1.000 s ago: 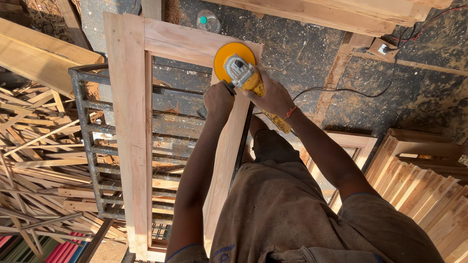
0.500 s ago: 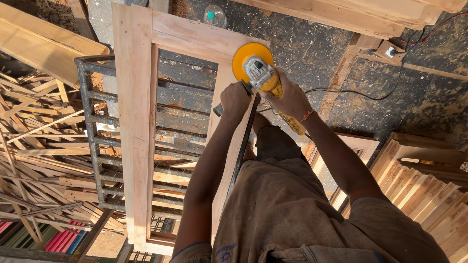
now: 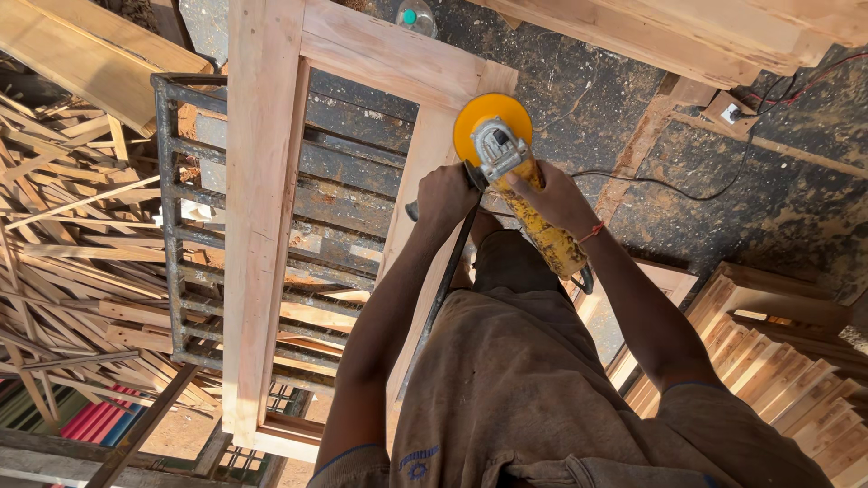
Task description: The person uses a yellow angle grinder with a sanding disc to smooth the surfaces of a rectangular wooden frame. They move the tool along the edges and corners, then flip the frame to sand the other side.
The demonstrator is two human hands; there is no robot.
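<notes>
A pale wooden frame (image 3: pixel 262 181) lies flat across a dark metal rack (image 3: pixel 172 235). A yellow angle grinder (image 3: pixel 511 172) with a round yellow disc (image 3: pixel 488 117) rests on the frame's right rail, near the top right corner. My left hand (image 3: pixel 445 194) is closed on the grinder's black side handle. My right hand (image 3: pixel 553 194) grips the grinder's yellow body just behind the grey head. A black cable (image 3: pixel 669 187) runs from the grinder across the floor to a socket box (image 3: pixel 734 113).
A heap of thin wood offcuts (image 3: pixel 72 271) lies left of the rack. Stacked wooden frames (image 3: pixel 778 361) stand at the lower right, long planks (image 3: pixel 669 32) lie at the top, and a clear plastic bottle (image 3: pixel 414 18) sits beyond the frame.
The grinder and both hands have slid back along the right rail towards me, away from the corner. The view has shifted, so the frame sits further right and higher.
</notes>
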